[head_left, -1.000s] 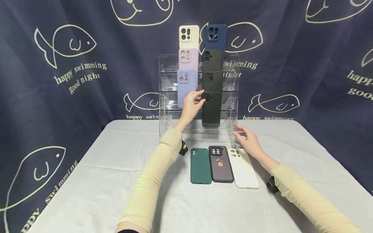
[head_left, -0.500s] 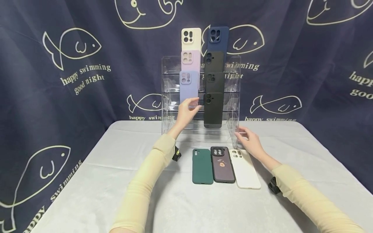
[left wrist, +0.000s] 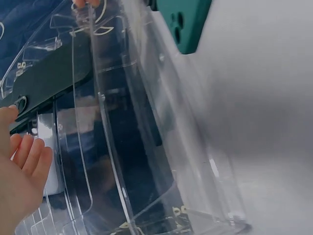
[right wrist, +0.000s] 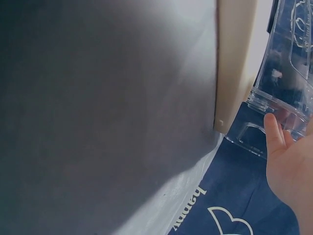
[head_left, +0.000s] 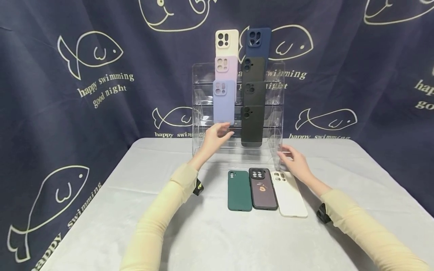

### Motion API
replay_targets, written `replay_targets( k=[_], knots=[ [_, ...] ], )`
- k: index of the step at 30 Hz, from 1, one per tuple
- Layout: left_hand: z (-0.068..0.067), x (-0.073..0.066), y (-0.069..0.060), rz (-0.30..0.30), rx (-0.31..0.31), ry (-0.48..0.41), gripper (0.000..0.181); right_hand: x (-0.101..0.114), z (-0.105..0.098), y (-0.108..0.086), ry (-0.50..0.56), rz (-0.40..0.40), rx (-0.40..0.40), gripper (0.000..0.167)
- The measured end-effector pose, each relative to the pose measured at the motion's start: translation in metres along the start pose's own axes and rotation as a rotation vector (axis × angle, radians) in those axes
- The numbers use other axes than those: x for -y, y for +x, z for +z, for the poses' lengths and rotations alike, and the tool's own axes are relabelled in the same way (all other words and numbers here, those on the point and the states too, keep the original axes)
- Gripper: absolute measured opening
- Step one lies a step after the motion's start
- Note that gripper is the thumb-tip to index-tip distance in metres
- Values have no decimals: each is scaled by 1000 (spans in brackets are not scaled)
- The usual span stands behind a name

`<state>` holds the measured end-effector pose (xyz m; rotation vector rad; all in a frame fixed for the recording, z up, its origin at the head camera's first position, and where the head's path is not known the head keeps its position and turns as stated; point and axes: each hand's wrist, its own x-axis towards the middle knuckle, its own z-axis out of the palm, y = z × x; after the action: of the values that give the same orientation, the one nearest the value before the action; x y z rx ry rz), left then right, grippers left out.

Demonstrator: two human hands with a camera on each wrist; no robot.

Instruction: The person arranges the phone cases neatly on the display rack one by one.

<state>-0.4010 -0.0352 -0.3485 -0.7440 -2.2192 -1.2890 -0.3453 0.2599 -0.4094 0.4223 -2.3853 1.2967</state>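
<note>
A clear plastic tiered display stand (head_left: pixel 205 150) holds two columns of phone cases. In its left column are a cream case (head_left: pixel 232 47), a lilac case (head_left: pixel 231 75) and a periwinkle case (head_left: pixel 224 107). The right column has a navy case (head_left: pixel 263 45) above several black cases (head_left: pixel 251 131). My left hand (head_left: pixel 214 140), fingers loosely bent and holding nothing, hovers before the stand just under the periwinkle case. With thumb and fingers, my right hand (head_left: pixel 294 162) grips the stand's right side edge; the left wrist view shows those fingertips (left wrist: pixel 87 3) at that edge.
On the table (head_left: pixel 203 233) before the stand lie a green phone case (head_left: pixel 239 192), a dark purple case with a black frame (head_left: pixel 264 194) and a white case (head_left: pixel 291 197), side by side. A navy curtain (head_left: pixel 112 15) hangs behind.
My left hand has come away from the lowest black case and moved down and left, to below the periwinkle case. My right hand stays at the stand's edge. The head view has shifted slightly.
</note>
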Motion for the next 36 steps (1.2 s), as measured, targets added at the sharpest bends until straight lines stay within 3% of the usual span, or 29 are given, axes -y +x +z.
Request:
replay_targets(
  k=[8, 14, 19, 28, 36],
  knots=[
    [3, 4, -22, 13, 31, 12, 43, -21, 3, 3, -17, -1, -8, 44],
    [6, 6, -36, 72, 44, -72, 37, -21, 3, 2, -35, -6, -4, 45],
    [4, 8, -44, 77, 33, -120, 33, -21, 3, 3, -32, -8, -8, 45],
    [1, 18, -57, 71, 154, -63, 30, -24, 4, 5, -25, -18, -14, 45],
    [-2, 24, -71, 124, 229, 18, 25, -23, 3, 5, -39, -28, -10, 44]
  ],
)
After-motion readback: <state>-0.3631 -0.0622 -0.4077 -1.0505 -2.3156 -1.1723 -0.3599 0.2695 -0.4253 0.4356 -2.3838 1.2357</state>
